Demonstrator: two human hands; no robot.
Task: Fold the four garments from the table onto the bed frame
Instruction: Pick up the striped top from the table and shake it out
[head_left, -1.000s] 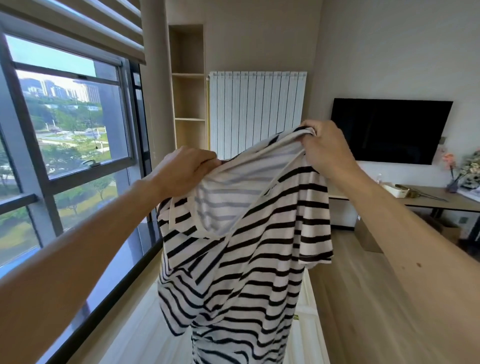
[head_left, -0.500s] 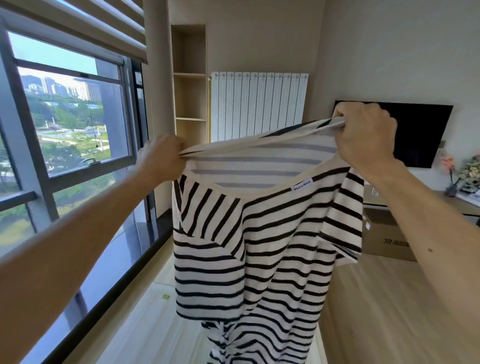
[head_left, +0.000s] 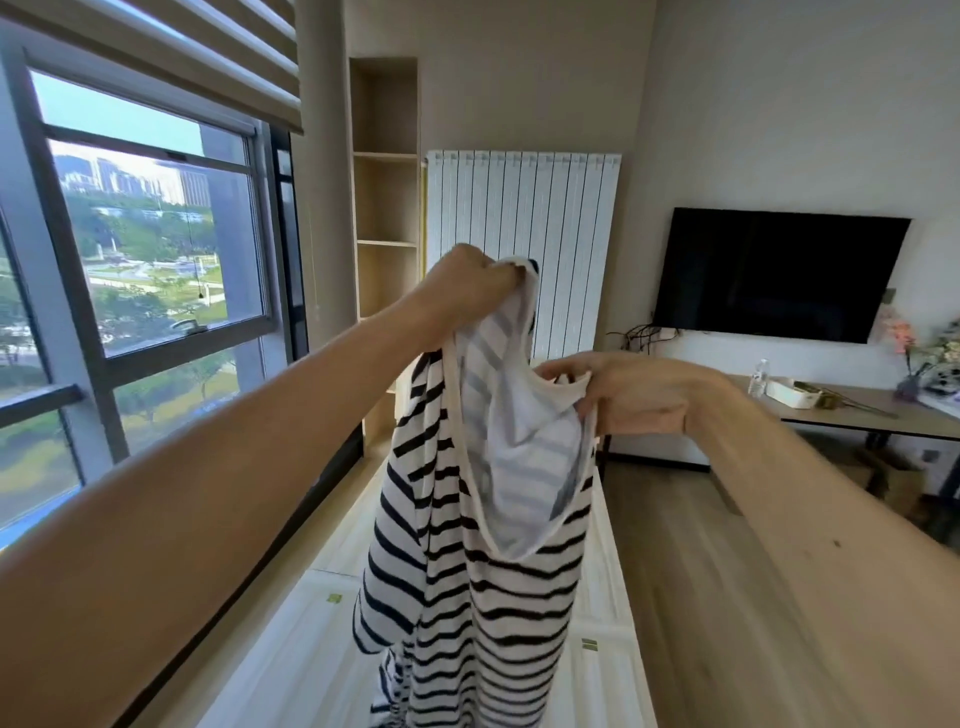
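A: Hanging where, the striped shirt (head_left: 467, 571)?
B: Mid-air over the white bed frame (head_left: 317, 629), hem out of view.
A: Hands?
B: Left hand (head_left: 467, 280) pinches the neckline up high. Right hand (head_left: 634, 400) grips the neckline rim, lower, to the right.
A: Neck opening?
B: Pulled open between them.

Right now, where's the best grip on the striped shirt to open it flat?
Likely the two shoulders, either side of the neckline, from above. The left hand, higher, and right hand both pinch its rim, so the striped shirt hangs bunched.
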